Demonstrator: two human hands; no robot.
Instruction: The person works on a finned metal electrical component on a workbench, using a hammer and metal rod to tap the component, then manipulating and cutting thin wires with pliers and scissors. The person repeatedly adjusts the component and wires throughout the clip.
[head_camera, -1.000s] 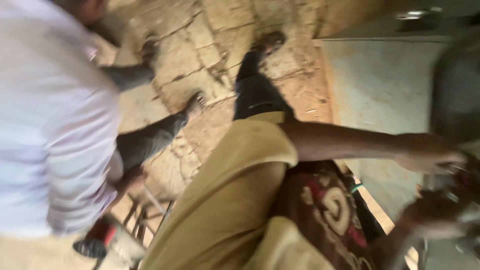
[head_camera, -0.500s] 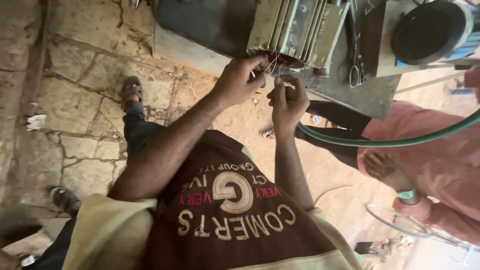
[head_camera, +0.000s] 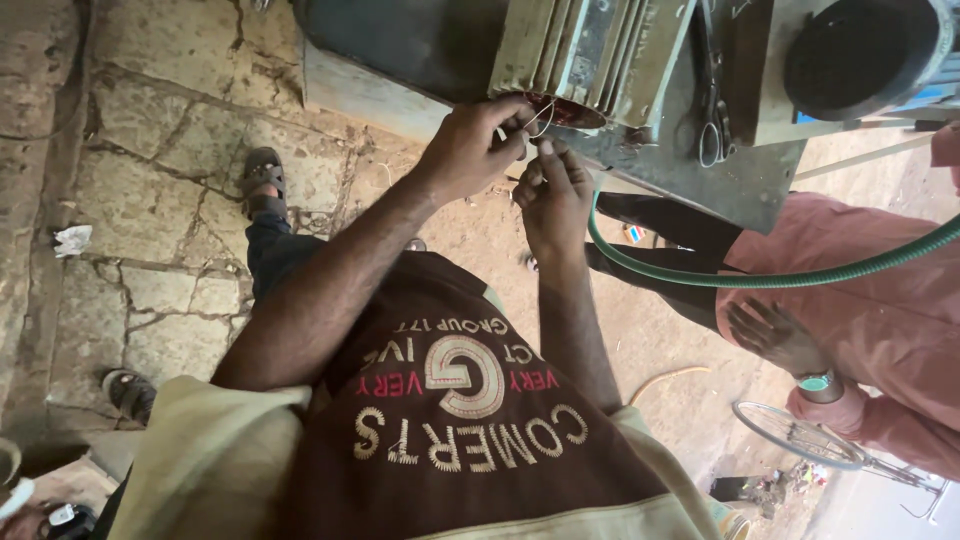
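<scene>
- The left hand (head_camera: 470, 150), upper middle of the frame, is pinched narrow on a thin pale wire (head_camera: 540, 118) that loops out of the open end of the motor (head_camera: 590, 50) lying on the metal bench (head_camera: 690, 170).
- The right hand (head_camera: 555, 195), just below and to the right of it, is closed small as well, its fingertips (head_camera: 545, 150) on the same wire; what else it may hold I cannot tell.
- The wire sits at the dark red mouth of the motor, top centre, touching both hands.
- To do this well, I judge that both grips should stay close to the motor's mouth, so the thin wire bends in a short span and does not kink.
- Pull gently and along the wire's run; the ribbed metal edge beside it could scrape the coating.
- Keep the forearms clear of the green hose (head_camera: 760, 278) curving across the right of the frame, just beside the right wrist.
- Scissors (head_camera: 712, 110) lie on the bench to the right of the motor, near at hand.
- A second person in pink (head_camera: 880, 330) sits at the right edge, one hand (head_camera: 775, 335) resting open, well apart from the work.
</scene>
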